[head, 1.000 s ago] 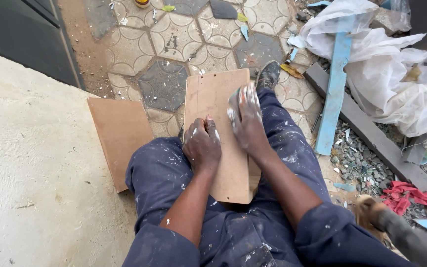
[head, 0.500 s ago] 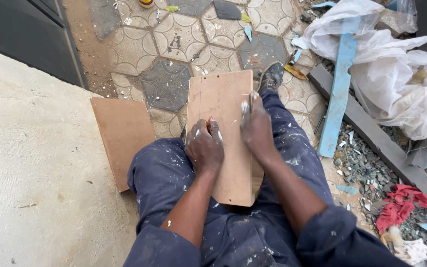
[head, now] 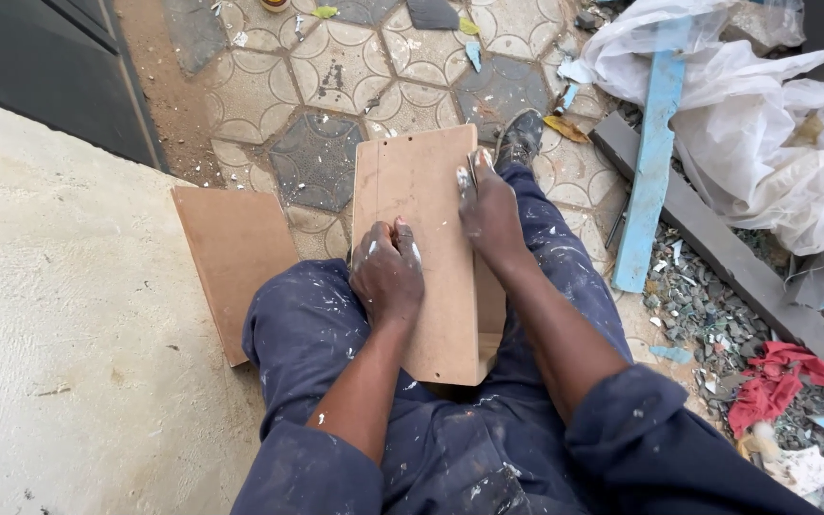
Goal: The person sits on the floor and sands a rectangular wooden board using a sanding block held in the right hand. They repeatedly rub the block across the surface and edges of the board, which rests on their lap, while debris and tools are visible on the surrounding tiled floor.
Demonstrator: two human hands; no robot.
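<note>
Head view, looking down: a pale rough concrete slab [head: 59, 315] fills the left side, and beyond it lies a floor of patterned grey and cream paving tiles [head: 336, 76]. At the right, crumpled white plastic sheeting [head: 765, 124] is heaped over rubble, with a long light-blue painted wooden plank [head: 648, 157] leaning across a grey beam. The person sits in paint-spattered dark blue overalls [head: 307, 324].

Across the lap lies a brown rectangular fibreboard panel with rounded corners [head: 422, 248], its long axis running straight away from the body toward the shoe. A second, similar brown board [head: 231, 257] lies flat just to the left, partly on the slab's edge.

The left hand [head: 388, 272] is clenched into a fist and presses down on the panel's near left part, pinning it. The right hand [head: 490, 212] reaches further out along the panel's right edge, fingers closed round a small thin pale tool [head: 472, 164] held against that edge; its kind cannot be told. The right hand is the nearer one to the panel's far end.
</note>
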